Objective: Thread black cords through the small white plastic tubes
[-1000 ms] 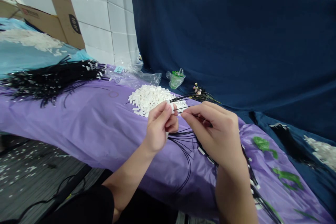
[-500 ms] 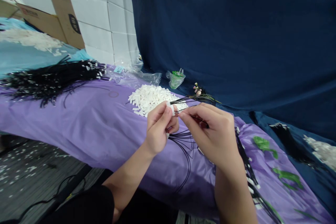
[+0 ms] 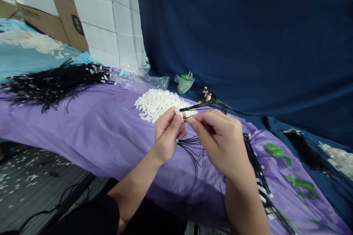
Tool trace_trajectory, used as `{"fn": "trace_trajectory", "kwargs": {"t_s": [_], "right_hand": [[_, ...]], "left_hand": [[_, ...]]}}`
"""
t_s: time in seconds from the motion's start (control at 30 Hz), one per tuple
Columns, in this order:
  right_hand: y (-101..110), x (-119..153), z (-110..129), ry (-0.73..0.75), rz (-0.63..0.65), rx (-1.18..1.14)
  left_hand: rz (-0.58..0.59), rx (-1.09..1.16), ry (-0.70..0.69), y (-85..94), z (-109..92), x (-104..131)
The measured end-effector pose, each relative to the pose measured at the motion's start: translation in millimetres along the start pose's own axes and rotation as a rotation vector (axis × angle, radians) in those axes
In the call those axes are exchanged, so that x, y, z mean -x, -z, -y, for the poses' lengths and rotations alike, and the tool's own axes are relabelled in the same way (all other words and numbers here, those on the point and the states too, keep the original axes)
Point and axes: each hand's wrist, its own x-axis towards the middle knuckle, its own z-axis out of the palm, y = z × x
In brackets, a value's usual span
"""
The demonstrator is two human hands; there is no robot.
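My left hand (image 3: pixel 167 134) is closed on a small white piece (image 3: pixel 179 113) between thumb and finger, above the purple cloth (image 3: pixel 110 128). Black cords (image 3: pixel 202 105) run right from that piece, and more black cords (image 3: pixel 193 154) hang below the same hand. Beside it, my right hand (image 3: pixel 220 136) pinches a thin black cord, its fingertips almost touching the white piece. Just behind both hands lies a pile of small white pieces (image 3: pixel 158 102). Exactly how the cord end meets the white piece is too small to tell.
A large bundle of black cords (image 3: pixel 55 80) with white ends lies at the left. More black cords (image 3: pixel 260 180) lie right of my right forearm. Behind are clear plastic bags (image 3: pixel 184 82), small flowers (image 3: pixel 207 94), a cardboard box (image 3: pixel 66 18) and a dark blue curtain (image 3: pixel 234 36).
My right hand has shifted very slightly left and down, and the black cords above it have moved a little. My left hand stays nearly in place.
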Motion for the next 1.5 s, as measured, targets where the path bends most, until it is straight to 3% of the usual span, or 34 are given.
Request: {"fn": "trace_trajectory", "kwargs": {"t_s": [0.37,0.57,1.13,1.33,1.5], "right_hand": [[-12,1,2,-0.117,-0.024,0.001],[-22,0,1,-0.101,-0.073,0.021],[-24,-4,-1,-0.190,0.023,-0.254],[-24,-5,-4,-0.169,0.029,-0.217],[-22,-3,-5,-0.150,0.070,-0.211]], "left_hand": [[-0.037,-0.155,-0.071,2.9,9,3],[-0.078,-0.045,-0.041,-2.2,6,-1],[-0.090,0.028,-0.049,-4.2,6,-2],[-0.079,0.082,-0.056,-3.2,9,-3],[-0.130,0.115,0.018,-6.0,9,0]]}}
